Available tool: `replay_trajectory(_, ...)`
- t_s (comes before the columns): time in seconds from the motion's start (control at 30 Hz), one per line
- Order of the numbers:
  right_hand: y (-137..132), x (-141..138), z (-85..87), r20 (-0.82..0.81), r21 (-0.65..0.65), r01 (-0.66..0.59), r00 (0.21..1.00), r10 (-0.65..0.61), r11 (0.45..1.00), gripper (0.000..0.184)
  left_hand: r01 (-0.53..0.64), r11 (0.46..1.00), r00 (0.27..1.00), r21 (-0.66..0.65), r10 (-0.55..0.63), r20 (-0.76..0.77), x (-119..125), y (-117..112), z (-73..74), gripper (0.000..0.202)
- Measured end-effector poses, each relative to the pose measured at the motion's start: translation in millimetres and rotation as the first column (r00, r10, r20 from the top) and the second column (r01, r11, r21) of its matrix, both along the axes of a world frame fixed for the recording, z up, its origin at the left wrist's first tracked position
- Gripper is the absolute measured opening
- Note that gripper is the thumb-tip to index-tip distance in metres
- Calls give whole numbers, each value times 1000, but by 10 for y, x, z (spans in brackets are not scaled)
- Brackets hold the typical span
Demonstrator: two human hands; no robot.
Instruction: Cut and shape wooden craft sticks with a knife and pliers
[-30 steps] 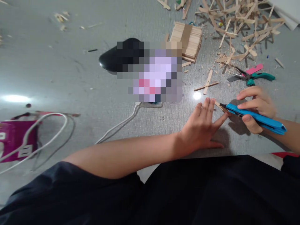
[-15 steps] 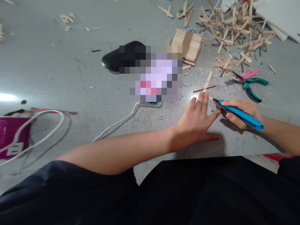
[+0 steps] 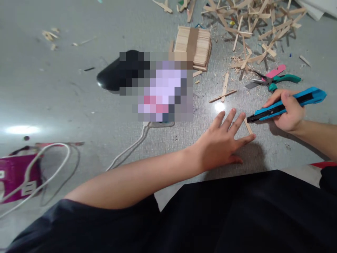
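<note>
My right hand is wrapped round a blue utility knife, its black tip pointing left. The tip is at the upper end of a small wooden craft stick lying on the grey table. My left hand rests with fingers spread, its fingertips on or beside that stick, holding it against the table. Just beyond the fingers lie two crossed craft sticks, one pale and lengthwise, the other thin and slanting.
Green-handled pliers lie beyond the knife, over a pink piece. Farther back are a banded bundle of craft sticks and a pile of crossed sticks. A black case, a white cable and a purple pouch are leftward.
My right hand has turned the knife so that its rear end points up and right instead of down. My left fingers have spread and come away from the crossed sticks.
</note>
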State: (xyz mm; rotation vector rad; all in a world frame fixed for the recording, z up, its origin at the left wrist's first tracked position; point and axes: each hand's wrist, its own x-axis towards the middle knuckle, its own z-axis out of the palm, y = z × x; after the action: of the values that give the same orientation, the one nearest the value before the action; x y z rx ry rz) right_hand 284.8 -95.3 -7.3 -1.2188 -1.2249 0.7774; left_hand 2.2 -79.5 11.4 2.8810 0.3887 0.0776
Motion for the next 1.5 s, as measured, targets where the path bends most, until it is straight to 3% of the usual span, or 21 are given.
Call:
replay_trajectory(0.1,-9,-55,18,-40,-3,35,999,-35,999,55,21,1000,1000,-17,-21,-12,-1,23,-7,102)
replay_trajectory(0.33,105,-4,-56,-30,-185,36,999,-42,982,66,102,988,987,-119,-115,-115,4,84,120,105)
replay_trajectory(0.47,203,57,-74,32,-166,97,995,-93,981,73,94,984,980,-152,-119,-160,-2,64,193,104)
replay_trajectory(0.57,127,11,-58,62,-127,98,994,-91,987,75,7,988,986,-152,-33,-165,-2,13,175,105)
replay_trajectory(0.7,-56,-74,-45,107,-59,48,993,-42,997,78,-223,970,961,-98,201,-192,21,-36,132,121)
replay_trajectory(0.83,-109,-53,6,99,-46,-38,994,42,998,69,-265,961,946,-80,244,-212,40,-31,136,120)
replay_trajectory(0.97,-126,8,176,338,-106,-162,922,189,981,52,-280,953,943,-115,251,-217,36,-19,122,116)
replay_trajectory(1.07,-157,30,276,446,-93,-178,872,201,980,43,-287,949,944,-133,257,-207,29,-18,98,119)
replay_trajectory(1.2,-182,36,286,428,-106,-170,882,199,980,35,-287,947,945,-145,255,-206,29,-16,97,118)
replay_trajectory(1.5,-150,46,361,504,-119,-222,826,251,968,37,-285,948,945,-143,252,-210,25,-21,94,121)
